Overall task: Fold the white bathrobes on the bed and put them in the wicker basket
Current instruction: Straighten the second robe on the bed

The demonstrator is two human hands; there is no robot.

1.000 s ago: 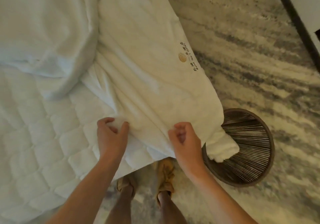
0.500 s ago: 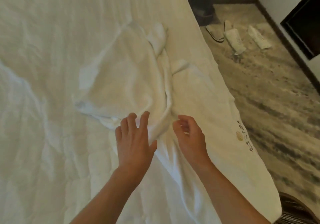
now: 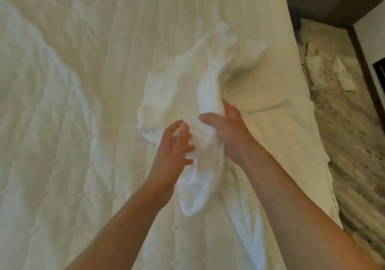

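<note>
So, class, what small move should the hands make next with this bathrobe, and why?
Probably lift and spread the bathrobe flat: it lies bunched on the bed, the right hand gripping a twisted roll, the left hand touching it.

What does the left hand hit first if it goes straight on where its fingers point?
The left hand would meet the bunched white bathrobe almost at once, beside where the right hand grips it. It may already touch the cloth; depth is unclear.
</note>
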